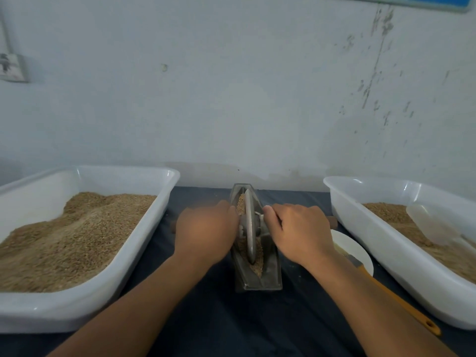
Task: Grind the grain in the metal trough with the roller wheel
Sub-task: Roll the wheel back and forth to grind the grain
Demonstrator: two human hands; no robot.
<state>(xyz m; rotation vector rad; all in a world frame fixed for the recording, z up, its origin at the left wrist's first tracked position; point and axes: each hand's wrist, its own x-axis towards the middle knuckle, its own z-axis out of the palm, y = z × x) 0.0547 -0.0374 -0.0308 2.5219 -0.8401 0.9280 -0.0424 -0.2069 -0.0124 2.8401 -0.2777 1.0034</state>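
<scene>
A narrow metal trough [270, 274] lies lengthwise on the dark cloth, with brown grain [257, 265] along its channel. A grey roller wheel [249, 225] stands upright in the channel near the middle. Its wooden axle handle sticks out on both sides, with the ends showing at the left end [173, 227] and the right end [332, 222]. My left hand [206, 233] grips the handle left of the wheel. My right hand [298, 230] grips it right of the wheel. The left hand is blurred.
A white tub [144, 240] heaped with grain stands on the left. Another white tub [365, 235] on the right holds grain and a pale scoop [432, 222]. A white plate [360, 256] with an orange-handled brush [396, 297] lies between trough and right tub. A wall is close behind.
</scene>
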